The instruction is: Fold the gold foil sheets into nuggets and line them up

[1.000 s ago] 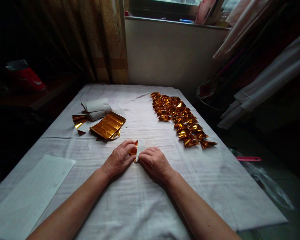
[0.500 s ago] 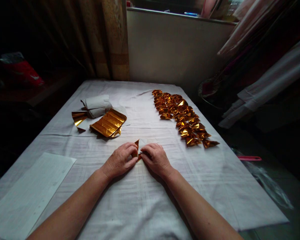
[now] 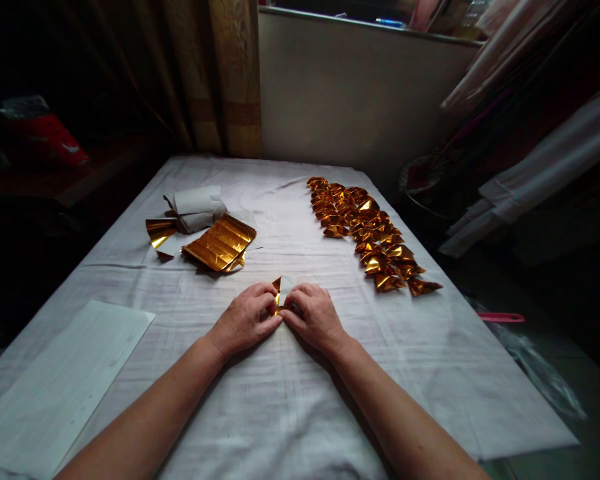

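Between my two hands, low over the white cloth, is a small piece of gold foil paper (image 3: 279, 285), partly folded, with its pale backing showing. My left hand (image 3: 247, 317) pinches its left side, and my right hand (image 3: 313, 313) grips the right side. The two thumbs nearly meet at its near edge, and the fingers hide much of it. Beyond my left hand lies a stack of gold foil sheets (image 3: 220, 243). To the right, several folded gold foil pieces (image 3: 370, 227) stand in slanting rows.
A folded grey-white bundle (image 3: 197, 203) and a curled gold scrap (image 3: 160, 231) lie beside the stack. A white paper sheet (image 3: 75, 380) is at the left of the cloth-covered table (image 3: 430, 393). Clothes (image 3: 555, 160) hang at the right; a pink handle (image 3: 500, 317) shows past the table edge.
My thumbs have come closer together at the near edge of the foil paper, and both hands still hold it. The whole view has shifted slightly.
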The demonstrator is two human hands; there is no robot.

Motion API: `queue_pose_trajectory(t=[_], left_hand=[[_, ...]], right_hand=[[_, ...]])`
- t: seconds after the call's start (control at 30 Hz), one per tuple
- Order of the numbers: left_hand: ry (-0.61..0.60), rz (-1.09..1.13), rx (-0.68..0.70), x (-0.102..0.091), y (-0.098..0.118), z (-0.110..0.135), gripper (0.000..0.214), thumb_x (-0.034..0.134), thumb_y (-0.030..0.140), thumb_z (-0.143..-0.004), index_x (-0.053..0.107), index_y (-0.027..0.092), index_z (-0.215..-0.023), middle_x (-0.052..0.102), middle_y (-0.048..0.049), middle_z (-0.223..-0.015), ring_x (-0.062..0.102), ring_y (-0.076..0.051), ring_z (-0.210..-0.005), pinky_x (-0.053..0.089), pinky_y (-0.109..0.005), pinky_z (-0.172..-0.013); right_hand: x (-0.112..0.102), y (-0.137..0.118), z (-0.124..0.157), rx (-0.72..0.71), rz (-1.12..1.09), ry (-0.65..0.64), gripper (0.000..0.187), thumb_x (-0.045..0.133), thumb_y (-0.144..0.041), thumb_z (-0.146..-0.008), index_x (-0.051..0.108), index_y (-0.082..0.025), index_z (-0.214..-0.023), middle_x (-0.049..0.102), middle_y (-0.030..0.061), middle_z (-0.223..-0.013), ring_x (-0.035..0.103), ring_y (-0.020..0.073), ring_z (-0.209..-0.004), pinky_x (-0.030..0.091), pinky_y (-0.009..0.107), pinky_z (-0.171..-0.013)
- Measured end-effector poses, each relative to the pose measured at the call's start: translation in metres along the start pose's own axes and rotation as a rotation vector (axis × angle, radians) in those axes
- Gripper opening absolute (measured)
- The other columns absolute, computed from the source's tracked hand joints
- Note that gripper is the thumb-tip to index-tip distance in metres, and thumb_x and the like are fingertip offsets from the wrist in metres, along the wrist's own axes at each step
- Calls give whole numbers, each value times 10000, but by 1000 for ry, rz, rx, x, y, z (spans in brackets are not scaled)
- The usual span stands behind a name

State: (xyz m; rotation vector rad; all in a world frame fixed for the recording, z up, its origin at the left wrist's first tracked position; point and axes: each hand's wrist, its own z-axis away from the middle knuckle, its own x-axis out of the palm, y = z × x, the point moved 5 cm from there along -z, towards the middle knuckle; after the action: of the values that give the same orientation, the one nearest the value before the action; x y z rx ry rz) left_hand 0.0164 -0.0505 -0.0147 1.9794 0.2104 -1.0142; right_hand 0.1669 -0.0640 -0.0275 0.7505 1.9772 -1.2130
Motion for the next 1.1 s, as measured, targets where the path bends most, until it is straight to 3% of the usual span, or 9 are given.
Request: queue_pose_trajectory(t=[0.17,0.33,0.53,0.8,0.93,1.1], left_hand=[[-11,4,-10,1,-1,0,115,653,152,-792,555,199,-753,620,-46,-1072,585,-192,-1023,483,-343,-927],[-19,15,-22,0,-1,0,145,663,139,-784,537,203,-750,616,-35,-1050,584,-186,-1011,476,-328,-916],[-57,46,7,-3,-1,-2,143,647,134,-784,527,211,-802,618,-39,-1064,589,-181,-992,490,-315,-882],[-50,30,108,-4,-2,-8,341,548,74,-768,556,212,-1079,613,-72,-1137,579,-202,-1073,495,-364,-978],[-61,-45,147,-4,-4,-8,557,505,67,-759,517,203,-1299,578,-110,-1283,532,-236,-1210,460,-420,-1063],[-140,-133,176,-2,-10,-8,708,465,25,-710,457,201,-1395,576,-108,-1369,528,-228,-1272,308,-532,-1175]], right_hand=[[2,7,-1,-3,-38,10,46,660,-192,-853,645,-235,-850,666,23,-911,593,204,-913,402,340,-818],[5,16,-1,-12,-58,52,142,563,-137,-886,655,-239,-852,663,37,-902,589,204,-892,446,339,-809],[-2,27,-5,76,-47,178,395,484,-46,-805,633,-217,-1130,667,89,-1136,584,234,-1053,474,395,-956],[-5,37,-24,218,-43,-47,498,508,1,-751,650,-228,-1170,695,65,-1087,615,213,-1019,488,361,-943],[-6,38,-24,142,-104,-72,440,545,-6,-775,682,-250,-1114,697,32,-1010,635,178,-953,503,305,-877],[-9,36,-21,-48,-21,-37,372,594,-63,-821,707,-268,-1110,672,26,-919,624,168,-853,495,259,-744]])
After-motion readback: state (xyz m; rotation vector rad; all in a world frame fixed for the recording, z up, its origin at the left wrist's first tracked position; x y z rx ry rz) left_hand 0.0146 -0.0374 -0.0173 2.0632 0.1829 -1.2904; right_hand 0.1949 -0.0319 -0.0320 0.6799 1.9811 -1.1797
